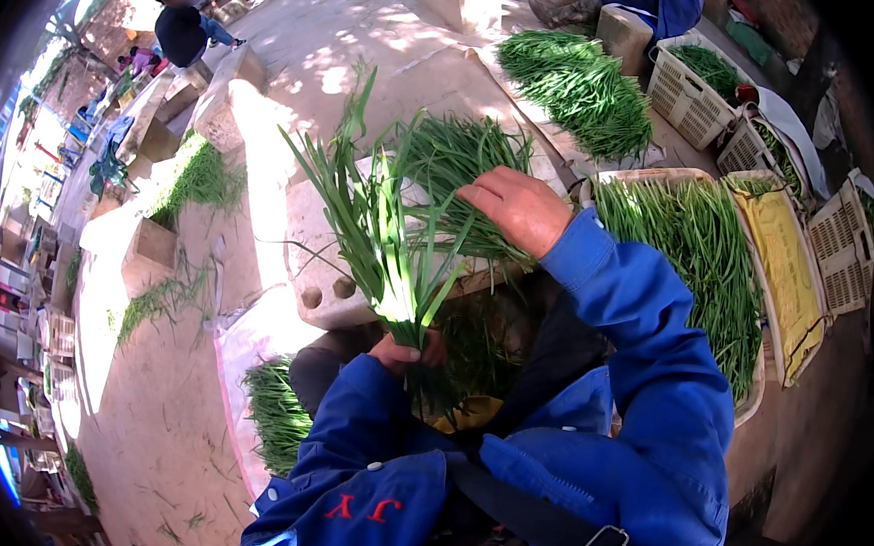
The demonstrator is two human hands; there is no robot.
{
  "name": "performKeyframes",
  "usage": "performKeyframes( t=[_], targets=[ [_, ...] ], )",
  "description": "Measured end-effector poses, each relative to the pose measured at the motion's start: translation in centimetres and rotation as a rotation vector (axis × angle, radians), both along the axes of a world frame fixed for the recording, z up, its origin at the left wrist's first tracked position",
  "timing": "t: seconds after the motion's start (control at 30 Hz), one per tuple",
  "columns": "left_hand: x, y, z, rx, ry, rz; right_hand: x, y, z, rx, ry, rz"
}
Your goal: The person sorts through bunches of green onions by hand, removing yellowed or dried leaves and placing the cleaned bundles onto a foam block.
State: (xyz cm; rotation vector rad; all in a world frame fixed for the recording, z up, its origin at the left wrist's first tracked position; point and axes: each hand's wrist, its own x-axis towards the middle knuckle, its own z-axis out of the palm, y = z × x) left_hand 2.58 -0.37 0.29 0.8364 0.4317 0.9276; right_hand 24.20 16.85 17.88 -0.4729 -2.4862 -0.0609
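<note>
My left hand (406,350) grips a bunch of long flat green leaves, which look like garlic chives (378,247). The bunch stands upright with its tips fanned out, and sunlight falls on its middle. Over a loose pile of the same greens (452,154) is my right hand (519,210), back upward and fingers bent. Its fingertips are at the pile's near side; whether any leaves are between them is hidden. The pile lies on a pale block (325,266) with round holes in its side.
To the right stands a crate of greens (679,243), beside a yellow sack (779,264) and more plastic crates (692,93). Another heap of greens (576,90) lies on a ground sheet. At left a pink-edged sheet (239,381) holds greens (278,413). A person (182,28) sits farther back.
</note>
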Motion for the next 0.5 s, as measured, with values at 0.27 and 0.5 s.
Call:
performKeyframes(
  t=[0.27,0.5],
  targets=[
    [0.2,0.0,0.5,-0.05,0.053,-0.001,-0.8,1.3,3.4,-0.654,0.657,0.021],
    [0.0,0.4,0.1,-0.02,0.018,-0.031,-2.5,3.4,6.6,-0.074,0.333,0.132]
  ],
)
